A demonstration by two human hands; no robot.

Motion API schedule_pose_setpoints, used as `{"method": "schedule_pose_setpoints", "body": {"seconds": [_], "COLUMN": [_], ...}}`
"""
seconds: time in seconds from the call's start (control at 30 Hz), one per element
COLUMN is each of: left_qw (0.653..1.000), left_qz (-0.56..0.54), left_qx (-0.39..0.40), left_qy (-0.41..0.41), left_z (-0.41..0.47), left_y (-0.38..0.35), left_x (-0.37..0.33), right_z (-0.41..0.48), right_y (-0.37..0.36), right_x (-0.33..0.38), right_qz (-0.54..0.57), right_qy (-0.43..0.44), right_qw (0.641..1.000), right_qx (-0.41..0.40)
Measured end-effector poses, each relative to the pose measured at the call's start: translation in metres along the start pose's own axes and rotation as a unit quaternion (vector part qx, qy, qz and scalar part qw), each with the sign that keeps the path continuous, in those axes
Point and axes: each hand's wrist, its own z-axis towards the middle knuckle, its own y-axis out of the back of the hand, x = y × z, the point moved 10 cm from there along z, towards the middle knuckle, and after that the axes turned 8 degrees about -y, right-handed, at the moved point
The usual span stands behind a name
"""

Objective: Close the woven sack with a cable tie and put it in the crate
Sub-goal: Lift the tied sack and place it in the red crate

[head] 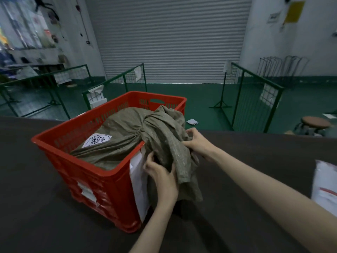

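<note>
Hands (162,178) on sack (116,143) — crate (102,187)-side.

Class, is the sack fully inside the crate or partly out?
Partly out: the sack body lies in the crate, its gathered top hangs over the rim.

Dim, flat indoor light with a cool grey-green cast. A thin bright strip shows under the roller door (169,39). The table (36,198) reads almost black, shadows soft. Wide-angle bending curves the edges; the left wall (27,30) is smeared and blurred.
</note>
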Motion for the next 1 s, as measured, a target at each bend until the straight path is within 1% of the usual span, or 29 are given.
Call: {"method": "schedule_pose_setpoints", "body": {"seconds": [0.03, 0.07, 0.1, 0.13, 0.17, 0.2, 0.23, 0.27, 0.3, 0.37, 0.43, 0.5, 0.53, 0.6, 0.7, 0.77, 0.87, 0.93, 1.0], "left_qw": [0.996, 0.982, 0.966, 0.938, 0.921, 0.905, 0.909, 0.925, 0.940, 0.953, 0.976, 0.991, 0.991, 0.982, 0.941, 0.899, 0.837, 0.789, 0.721], "left_qz": [-0.064, -0.139, -0.177, -0.247, -0.281, -0.304, -0.287, -0.259, -0.234, -0.220, -0.142, -0.039, 0.005, 0.088, 0.222, 0.316, 0.412, 0.471, 0.536], "left_qx": [-0.023, -0.054, -0.071, -0.056, -0.001, 0.072, 0.131, 0.154, 0.152, 0.144, 0.125, 0.124, 0.130, 0.131, 0.164, 0.188, 0.198, 0.194, 0.188], "left_qy": [0.055, 0.116, 0.175, 0.235, 0.271, 0.291, 0.273, 0.233, 0.195, 0.148, 0.104, 0.022, -0.027, -0.107, -0.195, -0.238, -0.302, -0.344, -0.398], "left_z": [-0.002, -0.002, -0.003, -0.007, -0.010, -0.014, -0.014, -0.007, 0.002, 0.018, 0.033, 0.047, 0.055, 0.072, 0.097, 0.114, 0.137, 0.151, 0.159], "left_y": [0.000, -0.001, -0.005, -0.020, -0.039, -0.057, -0.065, -0.068, -0.066, -0.064, -0.055, -0.045, -0.041, -0.033, -0.027, -0.021, -0.009, -0.003, 0.001], "left_x": [0.007, 0.022, 0.035, 0.051, 0.059, 0.058, 0.051, 0.046, 0.037, 0.018, 0.006, -0.024, -0.041, -0.076, -0.111, -0.126, -0.143, -0.146, -0.141], "right_z": [-0.005, -0.008, -0.011, -0.013, -0.015, -0.017, -0.018, -0.020, -0.023, -0.030, -0.035, -0.035, -0.034, -0.031, -0.031, -0.030, -0.026, -0.024, -0.022], "right_y": [0.003, 0.005, 0.007, 0.008, 0.010, 0.011, 0.013, 0.016, 0.018, 0.019, 0.019, 0.025, 0.029, 0.032, 0.030, 0.028, 0.029, 0.030, 0.029], "right_x": [0.001, 0.001, 0.002, 0.003, 0.004, 0.005, 0.007, 0.010, 0.012, 0.016, 0.016, 0.012, 0.010, 0.007, 0.011, 0.013, 0.014, 0.013, 0.013], "right_qz": [0.009, 0.016, 0.023, 0.021, 0.009, -0.015, -0.048, -0.083, -0.112, -0.129, -0.074, 0.018, 0.051, 0.068, 0.060, 0.058, 0.054, 0.050, 0.048], "right_qy": [0.010, 0.019, 0.030, 0.043, 0.056, 0.075, 0.096, 0.120, 0.142, 0.167, 0.171, 0.148, 0.133, 0.114, 0.109, 0.106, 0.103, 0.098, 0.095], "right_qw": [1.000, 1.000, 0.999, 0.999, 0.998, 0.997, 0.994, 0.988, 0.982, 0.975, 0.982, 0.989, 0.990, 0.991, 0.992, 0.992, 0.992, 0.992, 0.992], "right_qx": [-0.006, -0.009, -0.007, -0.004, -0.005, -0.011, -0.025, -0.043, -0.062, -0.067, -0.032, -0.012, -0.012, -0.011, -0.011, -0.019, -0.039, -0.053, -0.062]}}
